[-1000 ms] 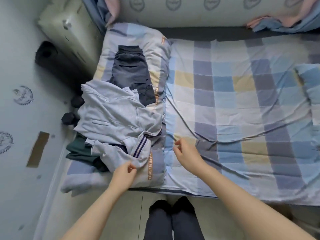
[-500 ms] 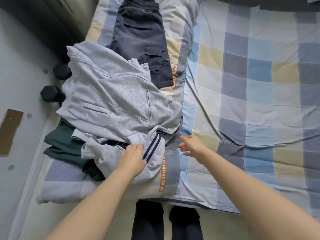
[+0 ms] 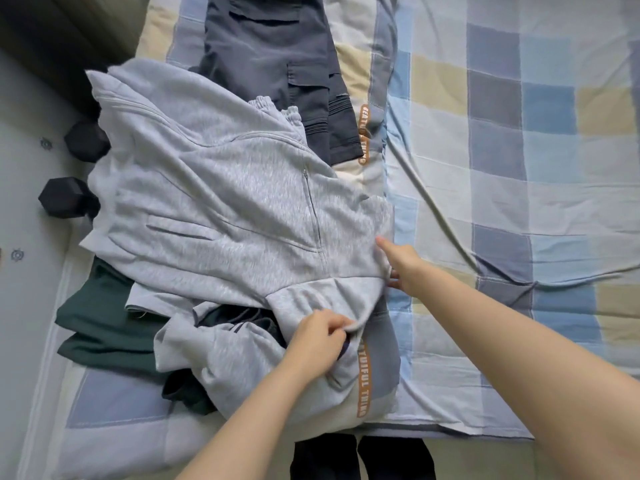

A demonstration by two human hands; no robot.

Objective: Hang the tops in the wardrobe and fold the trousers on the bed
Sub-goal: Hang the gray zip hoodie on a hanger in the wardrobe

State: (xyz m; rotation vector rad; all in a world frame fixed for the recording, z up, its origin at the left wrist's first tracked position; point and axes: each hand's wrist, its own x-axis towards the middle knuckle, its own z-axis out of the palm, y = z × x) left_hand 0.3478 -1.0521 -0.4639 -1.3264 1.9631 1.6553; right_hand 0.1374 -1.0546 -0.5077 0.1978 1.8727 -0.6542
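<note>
A light grey zip sweatshirt [image 3: 221, 202] lies on top of a pile of clothes on the left side of the bed [image 3: 519, 168]. My left hand [image 3: 318, 336] pinches a fold of its grey fabric near the bottom edge. At the sweatshirt's right edge my right hand [image 3: 401, 263] grips the fabric, index finger stretched out along it. A dark green garment [image 3: 100, 327] lies under the pile at the left. Dark grey trousers [image 3: 280, 64] lie flat beyond the sweatshirt.
The clothes rest on a folded checked quilt [image 3: 377, 375] with orange lettering. Two black dumbbells [image 3: 65, 197] lie on the floor at the left. My dark-trousered legs [image 3: 360, 459] stand against the bed's near edge.
I have leaned in closer over the pile. My left hand has lifted a fold of the grey sweatshirt. My right hand moved left from the sheet onto the sweatshirt's right edge.
</note>
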